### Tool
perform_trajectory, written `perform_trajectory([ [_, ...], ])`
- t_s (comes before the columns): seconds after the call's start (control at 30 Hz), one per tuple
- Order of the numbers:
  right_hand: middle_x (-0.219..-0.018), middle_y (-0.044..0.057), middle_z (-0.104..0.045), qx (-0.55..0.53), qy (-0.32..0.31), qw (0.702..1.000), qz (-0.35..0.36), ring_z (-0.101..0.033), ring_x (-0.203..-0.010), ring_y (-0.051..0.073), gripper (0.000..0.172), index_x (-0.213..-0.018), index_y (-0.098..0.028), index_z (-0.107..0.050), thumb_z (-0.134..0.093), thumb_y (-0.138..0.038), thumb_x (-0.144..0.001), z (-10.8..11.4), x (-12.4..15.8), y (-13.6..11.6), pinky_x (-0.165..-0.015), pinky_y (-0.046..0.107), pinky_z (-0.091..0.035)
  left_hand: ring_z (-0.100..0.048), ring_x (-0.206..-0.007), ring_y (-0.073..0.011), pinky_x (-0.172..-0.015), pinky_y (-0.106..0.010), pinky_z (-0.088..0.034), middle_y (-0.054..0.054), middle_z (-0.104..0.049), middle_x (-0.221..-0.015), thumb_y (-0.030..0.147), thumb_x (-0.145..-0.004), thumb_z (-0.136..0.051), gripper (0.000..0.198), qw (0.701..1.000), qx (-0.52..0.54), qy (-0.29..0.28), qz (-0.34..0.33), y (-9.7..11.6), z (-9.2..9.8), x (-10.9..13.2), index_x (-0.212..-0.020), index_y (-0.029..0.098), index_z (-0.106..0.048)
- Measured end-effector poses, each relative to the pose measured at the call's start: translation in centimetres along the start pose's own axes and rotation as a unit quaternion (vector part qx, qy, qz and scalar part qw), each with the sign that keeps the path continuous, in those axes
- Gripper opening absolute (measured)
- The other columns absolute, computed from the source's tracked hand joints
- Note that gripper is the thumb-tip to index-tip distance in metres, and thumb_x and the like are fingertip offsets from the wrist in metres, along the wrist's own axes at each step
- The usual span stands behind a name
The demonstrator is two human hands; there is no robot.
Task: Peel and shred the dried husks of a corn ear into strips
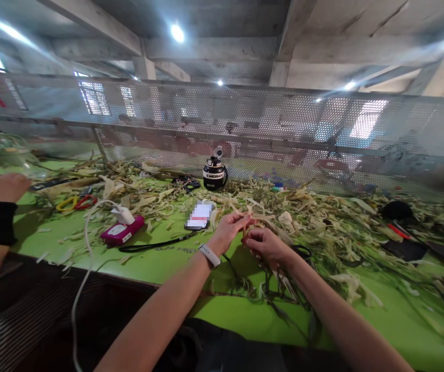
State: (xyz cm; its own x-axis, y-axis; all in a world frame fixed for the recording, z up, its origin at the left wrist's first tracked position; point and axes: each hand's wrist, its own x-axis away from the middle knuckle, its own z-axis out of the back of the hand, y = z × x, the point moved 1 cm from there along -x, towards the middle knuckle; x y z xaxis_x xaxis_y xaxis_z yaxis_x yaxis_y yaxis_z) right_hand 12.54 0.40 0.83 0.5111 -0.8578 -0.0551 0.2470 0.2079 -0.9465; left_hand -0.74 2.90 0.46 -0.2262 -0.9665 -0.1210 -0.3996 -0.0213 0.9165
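My left hand (230,228), with a pale watch band on its wrist, pinches a pale dried husk strip (244,231) that looks like corn husk. Close beside it on the right, my right hand (267,245) has its fingers closed on the lower part of the same strip. Both hands are just above the green tabletop (218,281). Darker, greenish strips (280,289) hang or lie beneath my right hand. Loose husk scraps (346,222) are heaped behind and to the right. The fingertips partly hide the held strip.
A phone (199,215) and a magenta power block (123,231) with a white plug and cable lie left. Behind stands a black bottle (214,174) before a perforated metal screen (191,113). Yellow- and red-handled scissors (84,202) lie near another person's hand (3,187).
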Motion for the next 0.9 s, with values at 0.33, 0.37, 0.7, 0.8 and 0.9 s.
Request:
perform_trajectory([
  [0.33, -0.045, -0.005, -0.044, 0.064, 0.075, 0.993, 0.068, -0.038, -0.042, 0.007, 0.032, -0.053, -0.017, -0.052, -0.061, -0.043, -0.071, 0.0, 0.2, -0.8, -0.040, 0.020, -0.028, -0.061, -0.072, -0.0148, -0.059, -0.024, -0.045, -0.002, -0.065, -0.074, 0.041, -0.058, -0.076, 0.038, 0.999, -0.027, 0.026, 0.024, 0.2, 0.3, 0.2, -0.083, 0.016, -0.063],
  [0.37, -0.045, -0.005, -0.044, 0.061, 0.120, 0.988, 0.081, -0.038, -0.042, 0.007, 0.034, -0.054, -0.017, -0.053, -0.060, -0.045, -0.072, 0.2, 0.2, -1.0, -0.041, 0.020, -0.028, -0.059, -0.067, -0.0130, -0.055, -0.022, -0.042, -0.001, -0.063, -0.071, 0.042, -0.060, -0.074, 0.038, 0.999, -0.048, 0.020, 0.017, 0.2, 0.3, 0.2, -0.085, 0.016, -0.061],
  [0.7, -0.043, -0.006, -0.046, -0.092, 0.277, 0.956, 0.007, -0.032, -0.032, 0.005, 0.045, -0.060, -0.019, -0.049, -0.060, -0.063, -0.065, 1.4, -0.6, -0.4, -0.032, 0.021, -0.023, -0.038, -0.050, -0.0081, -0.049, -0.022, -0.030, 0.007, -0.045, -0.056, 0.050, -0.067, -0.066, 0.037, 0.976, -0.193, -0.038, -0.094, -0.4, -0.1, -0.1, -0.079, 0.018, -0.050],
  [0.8, -0.042, -0.007, -0.042, -0.123, 0.268, 0.955, -0.001, -0.030, -0.033, 0.004, 0.047, -0.057, -0.019, -0.044, -0.061, -0.062, -0.065, 1.3, -0.6, -0.4, -0.033, 0.020, -0.021, -0.042, -0.053, -0.0099, -0.053, -0.024, -0.033, 0.004, -0.049, -0.060, 0.049, -0.071, -0.062, 0.034, 0.967, -0.221, -0.066, -0.112, -0.5, -0.2, 0.1, -0.079, 0.018, -0.053],
  [0.9, -0.045, -0.008, -0.043, -0.156, 0.256, 0.954, 0.023, -0.030, -0.035, 0.004, 0.043, -0.062, -0.019, -0.049, -0.066, -0.058, -0.062, 1.1, -0.5, -0.6, -0.035, 0.019, -0.021, -0.046, -0.055, -0.0114, -0.053, -0.025, -0.035, 0.001, -0.054, -0.064, 0.048, -0.072, -0.062, 0.032, 0.959, -0.244, -0.094, -0.109, -0.4, -0.3, 0.3, -0.079, 0.017, -0.056],
])
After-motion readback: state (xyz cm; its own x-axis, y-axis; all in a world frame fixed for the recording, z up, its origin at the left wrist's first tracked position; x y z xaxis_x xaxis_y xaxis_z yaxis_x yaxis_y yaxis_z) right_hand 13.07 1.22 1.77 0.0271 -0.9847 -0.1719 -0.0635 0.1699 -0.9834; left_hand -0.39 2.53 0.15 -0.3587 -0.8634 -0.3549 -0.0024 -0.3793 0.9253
